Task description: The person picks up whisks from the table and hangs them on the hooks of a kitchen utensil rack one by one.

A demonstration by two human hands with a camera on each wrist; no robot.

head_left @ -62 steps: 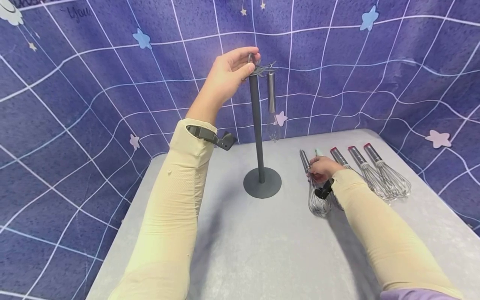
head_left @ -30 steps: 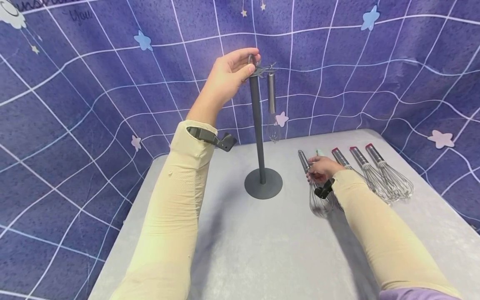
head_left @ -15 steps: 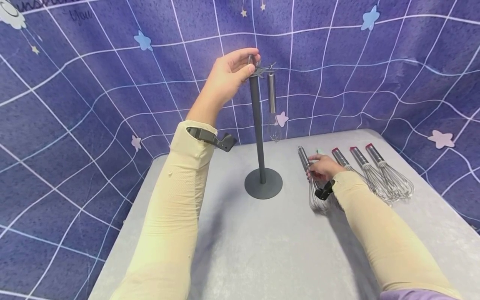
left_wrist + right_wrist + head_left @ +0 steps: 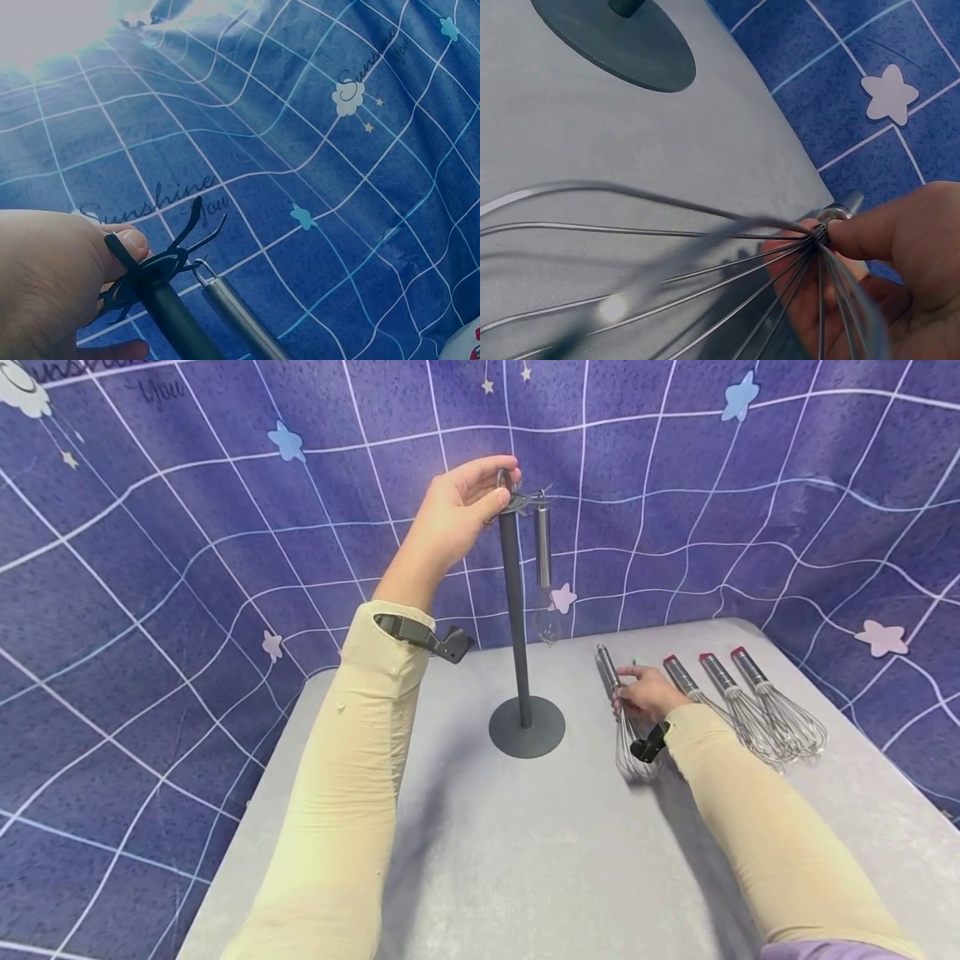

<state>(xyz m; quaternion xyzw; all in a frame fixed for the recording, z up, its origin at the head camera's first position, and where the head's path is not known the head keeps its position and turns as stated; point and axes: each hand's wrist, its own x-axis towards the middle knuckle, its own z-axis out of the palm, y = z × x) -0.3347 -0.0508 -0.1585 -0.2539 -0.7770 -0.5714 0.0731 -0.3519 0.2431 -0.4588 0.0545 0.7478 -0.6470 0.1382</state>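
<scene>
My left hand (image 4: pixel 459 503) holds the top of a dark grey hook stand (image 4: pixel 514 610), thumb and fingers around its top by the hooks. From one hook, beside the pole, hangs a small whisk (image 4: pixel 543 547) with a steel handle. In the left wrist view, the handle's loop (image 4: pixel 202 271) sits over a hook. At the right, my right hand (image 4: pixel 651 692) pinches a larger whisk (image 4: pixel 609 667) where handle meets wires. Its handle end is tilted up, with a shadow beside it. The right wrist view shows the thumb (image 4: pixel 862 232) on the whisk's neck, wires spreading left.
Three whisks with red-ended handles (image 4: pixel 716 668) lie in a row on the grey table (image 4: pixel 480 860), right of my right hand. A small green tip (image 4: pixel 637 662) shows behind that hand. The stand's round base (image 4: pixel 527 743) rests mid-table. Behind hangs a blue patterned curtain (image 4: pixel 637 435).
The handle end of the whisk in my right hand has risen and tipped up from the table; its wires have shifted slightly. My left hand has stayed at the stand's top.
</scene>
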